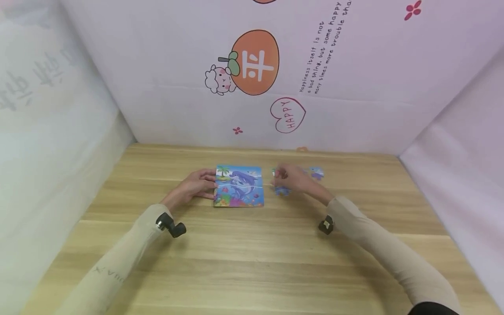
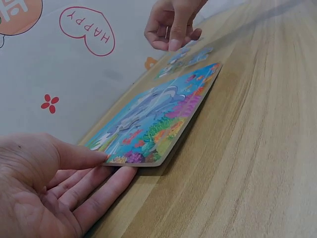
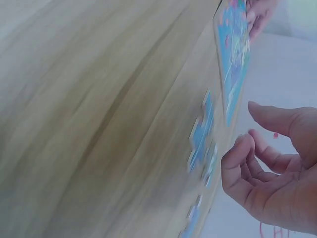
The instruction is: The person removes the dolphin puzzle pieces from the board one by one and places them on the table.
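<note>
Beside puzzle board (image 2: 158, 111), left hand's fingers (image 2: 106, 186) lie flat.

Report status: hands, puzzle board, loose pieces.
Left hand open, fingers flat against puzzle board edge. Right hand over loose pieces, fingers curled, nothing visibly held. Board flat on table; nothing in the way.

Right hand (image 3: 277, 173): fingers loosely curled, holding nothing, just above loose puzzle pieces (image 3: 200, 139) on wooden table (image 3: 99, 119). Puzzle board (image 3: 234, 64) beyond, far edge touched by other fingers (image 3: 257, 17). View blurred.
</note>
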`<state>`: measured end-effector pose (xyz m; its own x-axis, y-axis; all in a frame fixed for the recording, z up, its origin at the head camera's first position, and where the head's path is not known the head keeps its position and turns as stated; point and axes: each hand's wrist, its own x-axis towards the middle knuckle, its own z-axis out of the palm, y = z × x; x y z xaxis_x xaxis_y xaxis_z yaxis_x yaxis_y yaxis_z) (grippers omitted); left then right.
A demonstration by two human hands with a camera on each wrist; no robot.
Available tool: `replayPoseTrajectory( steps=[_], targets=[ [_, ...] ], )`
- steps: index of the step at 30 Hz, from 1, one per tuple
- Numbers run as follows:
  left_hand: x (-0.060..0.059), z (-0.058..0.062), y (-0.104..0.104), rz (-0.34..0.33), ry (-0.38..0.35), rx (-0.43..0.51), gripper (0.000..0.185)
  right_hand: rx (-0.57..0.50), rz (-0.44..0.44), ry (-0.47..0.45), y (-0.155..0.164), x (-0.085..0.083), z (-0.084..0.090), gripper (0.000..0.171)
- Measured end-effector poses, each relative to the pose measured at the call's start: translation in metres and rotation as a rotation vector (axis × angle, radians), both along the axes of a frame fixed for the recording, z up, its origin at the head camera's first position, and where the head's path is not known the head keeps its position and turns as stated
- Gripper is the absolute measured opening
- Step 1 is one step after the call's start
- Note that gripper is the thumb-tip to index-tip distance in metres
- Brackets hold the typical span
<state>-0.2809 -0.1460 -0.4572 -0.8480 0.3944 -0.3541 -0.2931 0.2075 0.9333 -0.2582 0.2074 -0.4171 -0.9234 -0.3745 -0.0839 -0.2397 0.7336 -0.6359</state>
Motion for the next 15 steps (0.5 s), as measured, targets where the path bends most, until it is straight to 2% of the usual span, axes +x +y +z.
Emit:
replayPoseTrajectory(
  steps=[6,15],
  targets=[
    [-0.002,0.003,0.001,0.005,-0.017,-0.002,0.064,-0.022,0.071,0.004,-0.026,-0.006,0.006,0.018],
    [-0.002,0.004,-0.008,-0.048,-0.063,0.047,0.073,-0.033,0.161,-0.022,-0.068,-0.021,0.004,0.043]
  ],
)
